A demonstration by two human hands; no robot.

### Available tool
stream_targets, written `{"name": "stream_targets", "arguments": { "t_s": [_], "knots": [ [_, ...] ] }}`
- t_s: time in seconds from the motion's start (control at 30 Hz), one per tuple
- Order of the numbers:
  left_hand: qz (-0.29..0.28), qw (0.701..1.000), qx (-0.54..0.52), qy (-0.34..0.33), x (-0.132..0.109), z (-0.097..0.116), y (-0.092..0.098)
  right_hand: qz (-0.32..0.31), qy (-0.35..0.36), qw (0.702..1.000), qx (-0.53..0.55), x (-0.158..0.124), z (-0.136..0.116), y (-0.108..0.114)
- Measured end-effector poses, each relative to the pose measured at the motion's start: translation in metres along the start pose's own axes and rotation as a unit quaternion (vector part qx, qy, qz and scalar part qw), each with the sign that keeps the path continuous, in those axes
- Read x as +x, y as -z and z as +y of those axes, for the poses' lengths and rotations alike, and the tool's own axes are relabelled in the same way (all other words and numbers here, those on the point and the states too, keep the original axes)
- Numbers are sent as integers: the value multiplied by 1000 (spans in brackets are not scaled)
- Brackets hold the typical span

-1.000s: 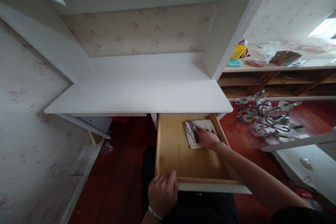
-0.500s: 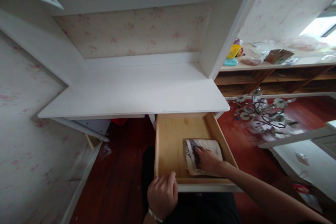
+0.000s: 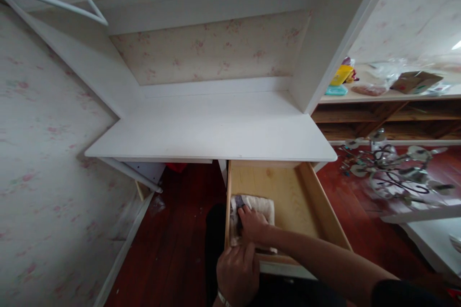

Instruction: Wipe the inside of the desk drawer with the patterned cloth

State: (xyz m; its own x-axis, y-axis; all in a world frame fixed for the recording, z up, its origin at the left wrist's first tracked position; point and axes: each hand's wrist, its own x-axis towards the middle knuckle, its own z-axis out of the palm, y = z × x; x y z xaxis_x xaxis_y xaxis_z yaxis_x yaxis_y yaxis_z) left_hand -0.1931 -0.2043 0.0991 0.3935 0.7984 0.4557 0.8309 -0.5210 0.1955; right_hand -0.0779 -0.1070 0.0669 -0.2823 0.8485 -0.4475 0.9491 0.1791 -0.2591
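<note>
A pulled-out wooden drawer point(image 3: 293, 196) sits under the white desk, its pale inside facing up. Over its front edge at the near left corner, my left hand point(image 3: 237, 271) is closed, fingers wrapped round the rim. My right hand point(image 3: 254, 226) reaches across from the right and presses a folded beige cloth point(image 3: 265, 206) with a dark patch onto the drawer bottom. The cloth lies against the drawer's left wall. My right fingers are bent on the cloth, and part of them is hidden by the hand.
The white desk top point(image 3: 216, 127) overhangs the drawer. A white cable point(image 3: 54, 2) hangs at the upper left. To the right, a chandelier point(image 3: 396, 165) lies on the red floor before a low wooden shelf point(image 3: 360, 100) with bags and a box point(image 3: 416, 81). Patterned wallpaper point(image 3: 46, 153) covers the left wall.
My right hand has slid the cloth from the drawer's right side to its left side, close to my left hand. My left hand stays on the front edge. The view has shifted left.
</note>
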Motion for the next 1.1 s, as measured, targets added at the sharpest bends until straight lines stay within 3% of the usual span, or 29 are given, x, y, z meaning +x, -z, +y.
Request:
{"name": "stream_targets", "arguments": {
  "t_s": [0.17, 0.27, 0.47, 0.63, 0.83, 0.97, 1.1],
  "knots": [
    [16, 1000, 10, 6, -3, -1, -4, 76, -11, 997, -29, 31, 18, 30],
    [20, 1000, 10, -15, -4, -4, -6, 79, -30, 995, -50, 52, 29, 44],
    [32, 999, 5, -18, -5, -6, -8, 75, -61, 994, -51, 64, 54, 41],
    [17, 1000, -4, -9, -4, -4, -7, 105, -76, 991, -43, 43, 106, 42],
    [25, 1000, -2, -10, 1, -2, -1, 89, -149, 984, -21, 12, 178, 54],
    [12, 1000, -3, -19, 2, -2, 2, 61, -116, 991, -13, -8, 189, 49],
    [-9, 1000, -8, -10, 0, -2, 2, 39, -71, 997, 14, -48, 179, 25]
  ]
}}
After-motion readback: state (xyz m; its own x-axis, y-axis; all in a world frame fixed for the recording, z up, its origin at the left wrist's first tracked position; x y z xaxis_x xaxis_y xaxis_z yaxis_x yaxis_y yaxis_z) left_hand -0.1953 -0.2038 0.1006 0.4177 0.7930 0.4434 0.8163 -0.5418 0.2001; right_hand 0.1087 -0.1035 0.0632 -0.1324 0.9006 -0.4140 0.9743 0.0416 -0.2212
